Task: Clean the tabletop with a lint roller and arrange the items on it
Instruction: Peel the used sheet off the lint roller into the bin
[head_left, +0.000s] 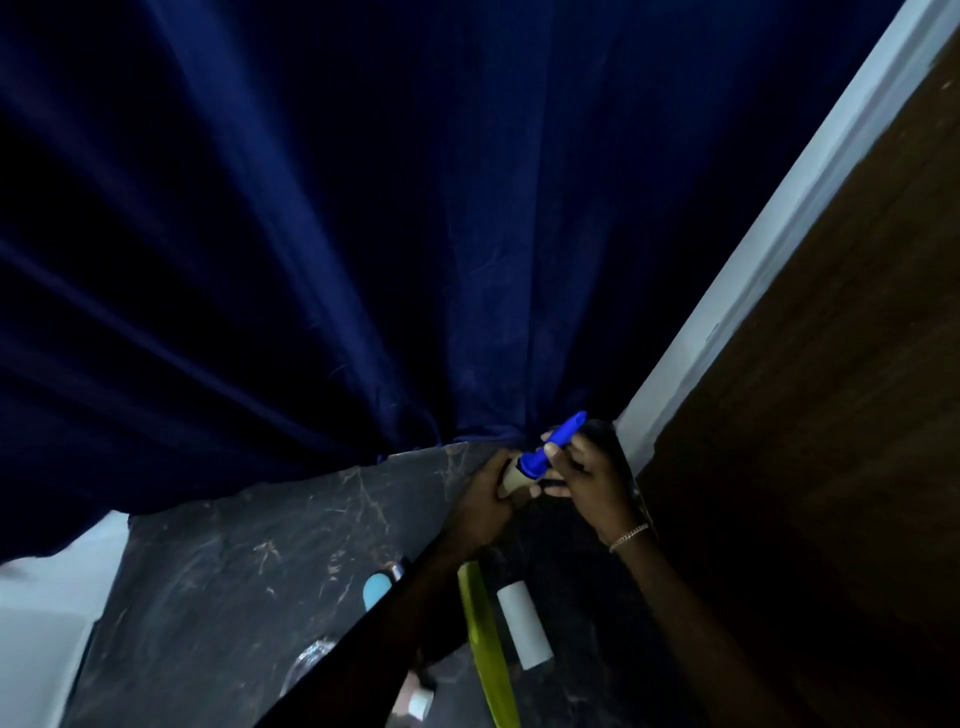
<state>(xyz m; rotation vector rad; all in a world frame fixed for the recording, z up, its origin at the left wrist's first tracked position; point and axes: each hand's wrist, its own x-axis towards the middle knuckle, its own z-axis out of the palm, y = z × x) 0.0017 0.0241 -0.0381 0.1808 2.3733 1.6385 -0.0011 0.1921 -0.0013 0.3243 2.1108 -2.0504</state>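
Both hands hold a lint roller above the far right corner of the dark marble tabletop (249, 561). My right hand (587, 475) grips its bright blue handle (553, 441), which points up and to the right. My left hand (485, 501) is wrapped around the roller's beige cardboard core (511, 480) at the handle's lower end. A white paper roll (524, 623) lies on the table below my hands, next to a long yellow-green strip (485, 639).
A dark blue curtain (363, 234) hangs behind the table. A white wall edge (769, 249) and a brown wooden panel (831, 415) stand to the right. A light blue object (376, 590), a clear crinkled item (311, 660) and a small white thing (418, 704) lie near my left forearm.
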